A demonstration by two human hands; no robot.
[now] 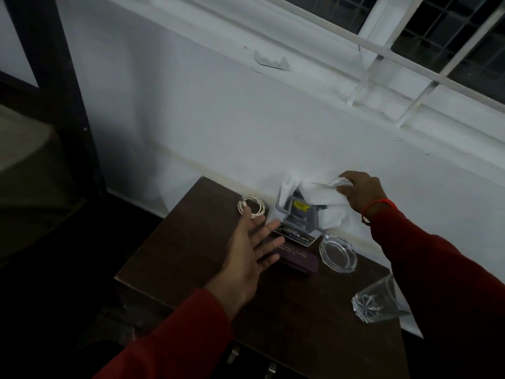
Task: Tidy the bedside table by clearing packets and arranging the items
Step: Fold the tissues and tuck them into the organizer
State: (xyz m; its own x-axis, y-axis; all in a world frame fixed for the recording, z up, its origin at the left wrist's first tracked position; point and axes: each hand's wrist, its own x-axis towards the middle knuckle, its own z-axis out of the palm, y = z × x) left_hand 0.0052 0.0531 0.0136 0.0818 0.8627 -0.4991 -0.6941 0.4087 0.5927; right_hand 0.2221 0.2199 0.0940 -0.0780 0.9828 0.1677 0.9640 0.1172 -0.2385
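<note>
Left fingers (266,232) spread open, right fingers (345,188) pinching white packet (325,201)

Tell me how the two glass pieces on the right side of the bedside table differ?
The glass ashtray is low, wide and lies flat, its round rim facing up; the drinking glass is taller and lies tipped on its side, its star-cut base toward the camera. The ashtray sits nearer the wall, beside the purple case; the drinking glass lies at the table's right edge. Both are clear and look empty.
</note>
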